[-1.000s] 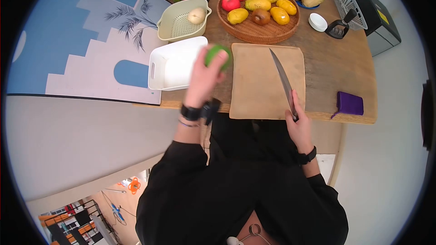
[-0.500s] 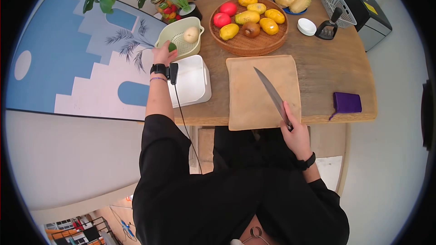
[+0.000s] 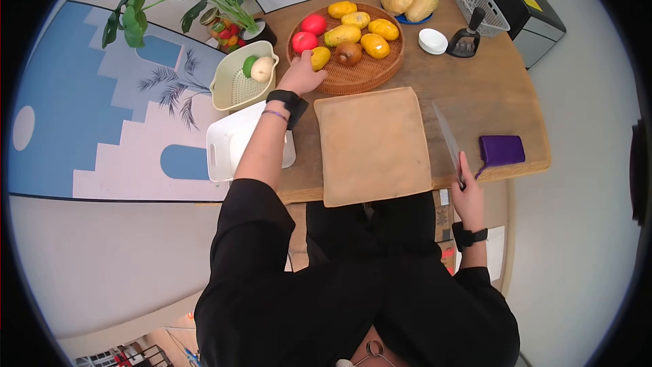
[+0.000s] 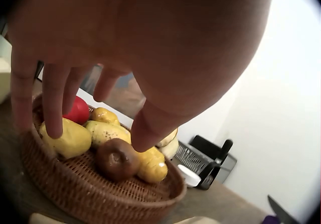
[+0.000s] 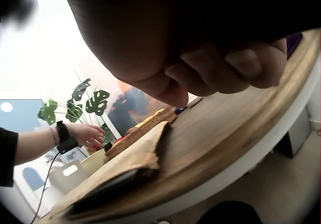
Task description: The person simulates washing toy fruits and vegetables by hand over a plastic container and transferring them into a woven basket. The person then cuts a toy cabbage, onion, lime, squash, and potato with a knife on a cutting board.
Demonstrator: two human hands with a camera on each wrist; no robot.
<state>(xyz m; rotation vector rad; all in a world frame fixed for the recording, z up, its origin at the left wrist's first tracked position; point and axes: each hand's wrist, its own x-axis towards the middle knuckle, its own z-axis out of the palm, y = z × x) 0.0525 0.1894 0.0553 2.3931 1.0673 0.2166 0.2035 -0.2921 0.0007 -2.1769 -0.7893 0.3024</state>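
Note:
My left hand (image 3: 302,77) is over the left front of the round wicker basket (image 3: 356,85). Its fingers are spread, nearest an oval yellow fruit (image 4: 68,138), with nothing held between them. Beside that fruit lie a brown round fruit (image 4: 117,159), several more yellow ones and red ones (image 3: 305,42). At the table's front edge, right of the cutting board (image 3: 373,149), my right hand (image 3: 468,198) grips a long kitchen knife (image 3: 447,134) by its handle, blade pointing away. The right wrist view shows curled fingers (image 5: 200,68); the knife is hidden there.
Left of the basket, a pale green colander (image 3: 224,88) holds a green round item (image 3: 249,66) and a cream one (image 3: 262,69). A white bin (image 3: 219,156) stands in front of it. A purple pouch (image 3: 502,150) lies at right; a small white bowl (image 3: 432,41) sits behind.
My left hand carried the green item into the colander, let go of it and moved right to the basket. My right hand moved right with the knife, off the board.

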